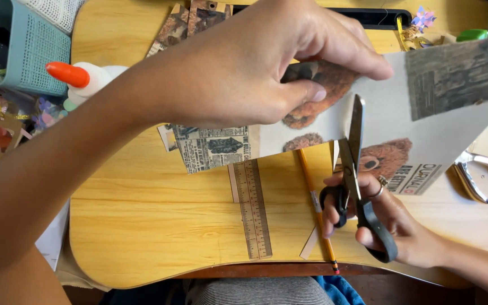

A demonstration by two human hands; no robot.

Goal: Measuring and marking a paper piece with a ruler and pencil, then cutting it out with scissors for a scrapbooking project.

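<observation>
My left hand [244,68] pinches a large printed paper sheet [391,107] with teddy bear pictures and holds it above the wooden table [153,214]. My right hand [379,217] grips black-handled scissors [352,169]. Their blades point up and are partly open around the sheet's lower edge, between two bear pictures. A ring sits on one finger of my right hand.
A ruler [251,209] and an orange pencil [314,206] lie on the table below the sheet. A glue bottle with an orange cap [80,78] and a teal basket [21,45] stand at the left. Newspaper-print scraps [210,148] lie mid-table. A metal clip [473,175] rests at the right.
</observation>
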